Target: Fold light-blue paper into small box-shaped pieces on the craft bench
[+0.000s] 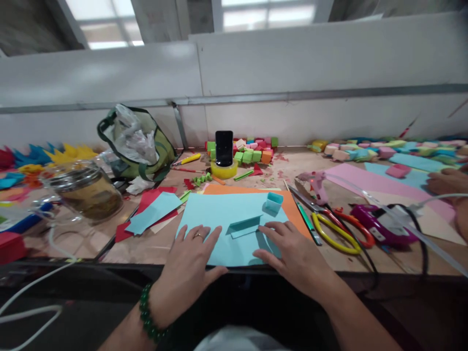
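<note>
My left hand (193, 258) lies with fingers spread on the lower left part of a light blue sheet (215, 209), holding nothing. My right hand (290, 251) rests on the sheet's right side, fingers apart, its index fingertip close to the right end of a folded blue strip (245, 226). One flap of that strip stands up from the sheet. Behind it, near the sheet's back right corner, sits a small open blue paper box (274, 202). Orange paper (300, 214) shows beneath the sheet.
Scissors (336, 234), a pink glue gun (317, 187) and a purple device (382, 226) with cables are at right, near another person's hand (448, 183). A phone (224, 148) stands on yellow tape (224, 169). A glass jar (86, 190) and bag (139, 141) stand left.
</note>
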`<state>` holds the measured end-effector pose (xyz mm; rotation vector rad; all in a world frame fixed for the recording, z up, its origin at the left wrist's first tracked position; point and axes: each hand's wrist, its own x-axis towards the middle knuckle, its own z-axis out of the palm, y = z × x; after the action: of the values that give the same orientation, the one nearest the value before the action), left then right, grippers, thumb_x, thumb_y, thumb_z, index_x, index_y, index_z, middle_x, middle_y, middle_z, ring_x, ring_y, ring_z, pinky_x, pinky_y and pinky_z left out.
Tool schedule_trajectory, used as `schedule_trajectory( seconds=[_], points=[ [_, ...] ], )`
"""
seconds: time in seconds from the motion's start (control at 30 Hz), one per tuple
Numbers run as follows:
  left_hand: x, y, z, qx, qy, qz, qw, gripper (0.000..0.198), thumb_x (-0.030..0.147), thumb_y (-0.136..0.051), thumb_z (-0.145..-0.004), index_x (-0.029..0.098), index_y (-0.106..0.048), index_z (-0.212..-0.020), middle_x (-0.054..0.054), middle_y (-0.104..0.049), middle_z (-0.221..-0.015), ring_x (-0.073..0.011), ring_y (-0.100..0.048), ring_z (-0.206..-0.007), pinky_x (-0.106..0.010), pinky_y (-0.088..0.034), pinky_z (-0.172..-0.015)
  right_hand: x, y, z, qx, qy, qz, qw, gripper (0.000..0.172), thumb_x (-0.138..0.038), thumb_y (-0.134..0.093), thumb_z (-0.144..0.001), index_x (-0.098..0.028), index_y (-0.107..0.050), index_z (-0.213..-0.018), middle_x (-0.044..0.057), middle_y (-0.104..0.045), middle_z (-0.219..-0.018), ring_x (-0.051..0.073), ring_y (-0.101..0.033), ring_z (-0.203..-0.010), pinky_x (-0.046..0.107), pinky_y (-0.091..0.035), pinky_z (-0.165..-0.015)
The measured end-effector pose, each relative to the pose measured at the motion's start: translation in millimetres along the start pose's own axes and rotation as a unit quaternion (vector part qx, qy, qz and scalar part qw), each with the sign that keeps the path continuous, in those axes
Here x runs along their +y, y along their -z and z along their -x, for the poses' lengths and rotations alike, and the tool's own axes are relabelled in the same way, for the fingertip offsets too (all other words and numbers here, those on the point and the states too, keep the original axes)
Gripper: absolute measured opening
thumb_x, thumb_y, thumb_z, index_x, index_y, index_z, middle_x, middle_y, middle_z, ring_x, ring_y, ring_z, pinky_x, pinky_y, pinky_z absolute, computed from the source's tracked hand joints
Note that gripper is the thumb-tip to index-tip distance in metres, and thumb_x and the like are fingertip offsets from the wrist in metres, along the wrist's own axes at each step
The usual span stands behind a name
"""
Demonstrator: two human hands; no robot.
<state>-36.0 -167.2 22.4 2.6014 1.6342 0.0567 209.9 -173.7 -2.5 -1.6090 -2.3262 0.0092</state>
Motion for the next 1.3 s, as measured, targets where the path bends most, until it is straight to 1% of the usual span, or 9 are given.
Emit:
schedule_trajectory(
  seconds=[0.27, 0.43, 0.7, 0.8, 0.9, 0.97, 1.1, 1.2, 1.3],
  points=[
    [-11, -15.0, -16, -0.029, -0.053, 0.039, 0.997, 0.069, 0.058, -0.043, -0.089, 0.019, -0.032, -0.145, -0.012, -0.041, -0.147, -0.0319, -0.036, -0.135, -0.055, -0.025, -0.110, 7, 1, 0, 0.000, -0.020, 0.049, 0.999, 0.044, -0.048, -0.053, -0.088, -0.016, -0.063, -0.116, 0.014, -0.063, -0.121, 0.031, -0.055, -0.110, 0.046, -0.049, -0.091],
    [-9, 4.2, -33, 0.016, -0.067, 0.020, 0.997, 0.071, 0.061, -0.044, -0.087, 0.016, -0.038, -0.142, -0.016, -0.055, -0.132, -0.0323, -0.051, -0.119, -0.047, -0.039, -0.099, 8, 10, -14, -0.019, -0.038, 0.064, 0.997, 0.032, -0.039, -0.054, -0.090, -0.014, -0.068, -0.104, 0.013, -0.066, -0.111, 0.030, -0.057, -0.106, 0.044, -0.049, -0.090],
    [24, 3.4, -87, 0.079, -0.069, 0.030, 0.994, 0.022, 0.028, -0.051, -0.088, 0.015, -0.066, -0.097, -0.011, -0.065, -0.096, -0.0241, -0.062, -0.088, -0.031, -0.046, -0.071, 7, -6, -20, -0.014, -0.005, 0.011, 1.000, 0.025, -0.025, -0.049, -0.092, -0.020, -0.067, -0.109, 0.011, -0.065, -0.111, 0.027, -0.056, -0.106, 0.041, -0.051, -0.087],
    [27, -2.7, -95, 0.073, -0.057, 0.038, 0.995, 0.026, 0.019, -0.044, -0.087, 0.016, -0.066, -0.075, -0.009, -0.066, -0.080, -0.0210, -0.061, -0.074, -0.029, -0.041, -0.064, 13, -10, -18, 0.033, -0.004, -0.060, 0.998, 0.024, -0.027, -0.049, -0.091, -0.020, -0.067, -0.106, 0.012, -0.063, -0.119, 0.027, -0.055, -0.111, 0.043, -0.048, -0.092],
    [24, 1.8, -89, 0.105, -0.048, 0.111, 0.987, 0.028, 0.023, -0.044, -0.087, 0.017, -0.060, -0.065, -0.002, -0.059, -0.063, -0.0158, -0.054, -0.063, -0.026, -0.035, -0.060, 19, -8, -19, 0.166, -0.083, -0.172, 0.968, 0.036, -0.037, -0.054, -0.088, -0.019, -0.058, -0.119, 0.015, -0.054, -0.130, 0.029, -0.053, -0.117, 0.048, -0.046, -0.095],
    [23, 5.5, -82, 0.119, -0.048, 0.202, 0.971, 0.030, 0.025, -0.047, -0.086, 0.017, -0.053, -0.058, 0.002, -0.050, -0.055, -0.0125, -0.046, -0.057, -0.024, -0.030, -0.056, 20, -5, -22, 0.230, -0.159, -0.296, 0.913, 0.054, -0.044, -0.058, -0.084, -0.018, -0.047, -0.130, 0.016, -0.056, -0.126, 0.027, -0.060, -0.106, 0.047, -0.051, -0.087],
    [26, 5.2, -66, 0.113, -0.046, 0.320, 0.939, 0.030, 0.026, -0.052, -0.081, 0.016, -0.042, -0.054, 0.005, -0.041, -0.054, -0.0095, -0.038, -0.055, -0.022, -0.026, -0.055, 13, 2, -29, 0.210, -0.180, -0.527, 0.804, 0.065, -0.041, -0.065, -0.077, -0.017, -0.040, -0.132, -0.003, -0.060, -0.073, 0.016, -0.063, -0.065, 0.035, -0.054, -0.066],
    [27, 2.6, -58, 0.063, -0.047, 0.398, 0.914, 0.025, 0.027, -0.053, -0.080, 0.016, -0.048, -0.058, 0.004, -0.042, -0.056, -0.0096, -0.038, -0.056, -0.022, -0.028, -0.054, 5, 5, -29, 0.183, -0.168, -0.548, 0.799, 0.059, -0.031, -0.064, -0.077, -0.017, -0.041, -0.130, -0.009, -0.049, -0.059, 0.012, -0.057, -0.054, 0.029, -0.050, -0.059],
    [25, 1.8, -56, -0.004, -0.050, 0.507, 0.860, 0.018, 0.032, -0.055, -0.081, 0.014, -0.060, -0.079, 0.002, -0.049, -0.063, -0.0107, -0.042, -0.059, -0.021, -0.033, -0.054, -5, 8, -25, 0.140, -0.136, -0.499, 0.844, 0.055, -0.023, -0.059, -0.079, -0.018, -0.041, -0.131, -0.008, -0.048, -0.062, 0.011, -0.052, -0.054, 0.026, -0.045, -0.054]
  ],
)
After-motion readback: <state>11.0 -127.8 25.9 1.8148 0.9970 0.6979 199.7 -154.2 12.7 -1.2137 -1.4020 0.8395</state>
